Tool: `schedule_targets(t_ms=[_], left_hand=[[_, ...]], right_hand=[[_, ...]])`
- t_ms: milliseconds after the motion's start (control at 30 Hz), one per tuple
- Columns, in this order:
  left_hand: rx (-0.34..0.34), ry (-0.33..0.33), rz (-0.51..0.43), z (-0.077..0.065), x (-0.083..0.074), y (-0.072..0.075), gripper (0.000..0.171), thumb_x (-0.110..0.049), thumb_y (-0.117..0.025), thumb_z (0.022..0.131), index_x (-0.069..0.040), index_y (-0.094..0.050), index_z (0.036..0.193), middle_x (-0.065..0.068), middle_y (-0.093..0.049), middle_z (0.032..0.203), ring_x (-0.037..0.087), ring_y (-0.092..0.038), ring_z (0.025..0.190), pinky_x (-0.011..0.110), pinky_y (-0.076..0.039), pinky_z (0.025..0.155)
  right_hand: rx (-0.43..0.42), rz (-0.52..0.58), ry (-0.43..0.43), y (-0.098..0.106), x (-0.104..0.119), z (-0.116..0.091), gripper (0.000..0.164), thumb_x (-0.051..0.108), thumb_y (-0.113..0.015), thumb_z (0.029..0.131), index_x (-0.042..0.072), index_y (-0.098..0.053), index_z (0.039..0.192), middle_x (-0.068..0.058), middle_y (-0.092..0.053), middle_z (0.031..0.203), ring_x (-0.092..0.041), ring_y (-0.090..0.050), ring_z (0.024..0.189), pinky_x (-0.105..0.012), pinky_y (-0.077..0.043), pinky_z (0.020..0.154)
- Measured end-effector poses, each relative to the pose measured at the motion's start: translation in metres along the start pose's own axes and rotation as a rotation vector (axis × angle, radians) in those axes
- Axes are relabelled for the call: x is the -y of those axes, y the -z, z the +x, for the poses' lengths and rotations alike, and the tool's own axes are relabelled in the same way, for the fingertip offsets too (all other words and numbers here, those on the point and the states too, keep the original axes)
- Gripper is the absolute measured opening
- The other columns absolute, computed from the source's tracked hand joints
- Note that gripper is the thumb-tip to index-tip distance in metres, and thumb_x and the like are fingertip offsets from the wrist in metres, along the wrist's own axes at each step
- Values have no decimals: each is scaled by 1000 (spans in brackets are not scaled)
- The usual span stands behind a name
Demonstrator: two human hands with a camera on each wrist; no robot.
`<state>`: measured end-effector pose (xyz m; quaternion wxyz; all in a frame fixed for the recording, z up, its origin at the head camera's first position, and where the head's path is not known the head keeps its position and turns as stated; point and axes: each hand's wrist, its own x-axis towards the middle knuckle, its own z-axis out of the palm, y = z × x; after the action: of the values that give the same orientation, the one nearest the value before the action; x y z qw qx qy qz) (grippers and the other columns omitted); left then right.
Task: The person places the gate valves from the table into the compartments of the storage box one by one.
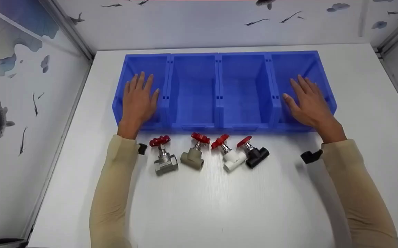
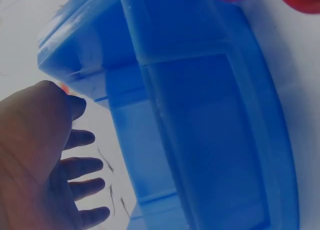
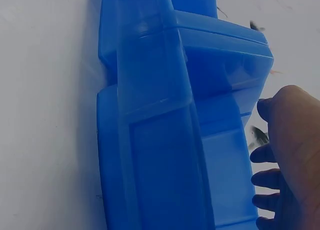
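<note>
My left hand [image 1: 138,103] is over the leftmost blue bin [image 1: 161,65], fingers spread and holding nothing. Over the rightmost blue bin [image 1: 288,62] is my right hand [image 1: 307,101], its fingers also extended and free. In the wrist views, the left palm [image 2: 30,145] and the right palm [image 3: 300,140] appear beside the bins' blue walls. In front of the bins lie a metal valve [image 1: 165,162] with a dark red handwheel, an olive-grey valve [image 1: 192,158], a white valve [image 1: 234,160] and a black valve [image 1: 257,157], these three with red handwheels.
Two middle blue bins [image 1: 194,100] join the outer ones in a row on the white table [image 1: 219,203]. Printed panels [image 1: 199,27] stand behind and to the left. A black wrist mount [image 1: 311,156] juts inward from the right sleeve.
</note>
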<state>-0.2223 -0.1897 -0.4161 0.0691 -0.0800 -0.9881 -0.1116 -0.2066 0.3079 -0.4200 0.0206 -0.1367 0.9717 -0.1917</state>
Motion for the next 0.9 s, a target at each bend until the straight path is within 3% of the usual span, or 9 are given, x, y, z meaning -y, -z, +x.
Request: schedule_targets(t_ms=[333,600,900], left_hand=[[-111,36,8,-5,5,13,57,-32,-47,104,-5,-35,153,25,-33,156,40,-27,146,53,-17,119],[-241,86,48,-8,15,20,55,-24,-54,101,-1,-41,149,29,-39,150,42,-32,142,58,-22,116],[-229,246,-17,-13,34,30,61,-23,-55,100,2,-34,151,32,-32,152,45,-27,144,59,-20,116]], right_hand=[[-24,4,6,-1,1,-3,69,46,-34,106,-2,-24,155,-29,-19,160,-51,-15,146,-62,-9,117],[-43,29,8,-3,3,-6,66,43,-36,106,-3,-29,153,-31,-26,156,-52,-22,143,-66,-15,113],[-45,68,14,-3,4,-10,62,39,-36,106,-6,-35,149,-32,-33,152,-52,-26,141,-66,-19,112]])
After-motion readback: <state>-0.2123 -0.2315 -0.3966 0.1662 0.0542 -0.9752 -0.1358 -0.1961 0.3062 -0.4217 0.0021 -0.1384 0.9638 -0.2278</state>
